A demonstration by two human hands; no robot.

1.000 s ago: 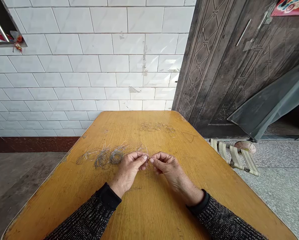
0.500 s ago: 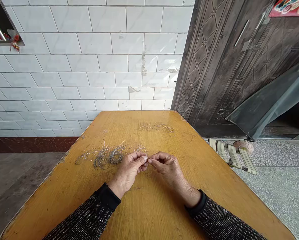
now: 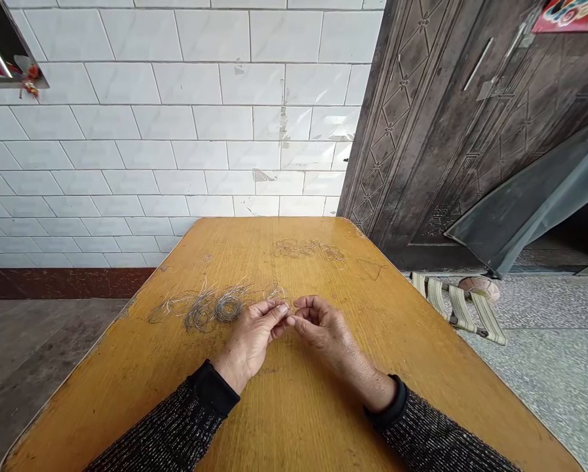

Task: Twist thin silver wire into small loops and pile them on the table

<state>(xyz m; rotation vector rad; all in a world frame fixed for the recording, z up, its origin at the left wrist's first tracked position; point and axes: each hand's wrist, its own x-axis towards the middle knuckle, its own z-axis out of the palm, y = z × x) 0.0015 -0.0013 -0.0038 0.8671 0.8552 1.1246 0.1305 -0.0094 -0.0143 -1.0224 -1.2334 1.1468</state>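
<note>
My left hand [image 3: 255, 331] pinches a thin wire [image 3: 284, 296] between thumb and fingertips above the table, and a fine length of it rises past the fingers. Close by on the right, my right hand [image 3: 327, 328] has its thumb and index finger parted around the wire's end, the thumb tip near the left fingertips. Left of my left hand lie a coil of grey wire [image 3: 228, 306] and a looser tangle of wire [image 3: 199, 311]. Several thin wire loops [image 3: 307, 249] rest in a row farther back. How the wire is bent between my fingers is too small to tell.
The wooden table [image 3: 294, 419] stretches from me to the white tiled wall [image 3: 166, 121]. A single bent wire [image 3: 371, 267] lies near its right edge. On the right are a dark carved door [image 3: 421, 144], a grey curtain [image 3: 514, 216] and a striped-strap stool [image 3: 458, 308] on the floor.
My right thumb and index finger have come apart from their pinch at the wire, the index lifting slightly. My left hand keeps its pinch in nearly the same place.
</note>
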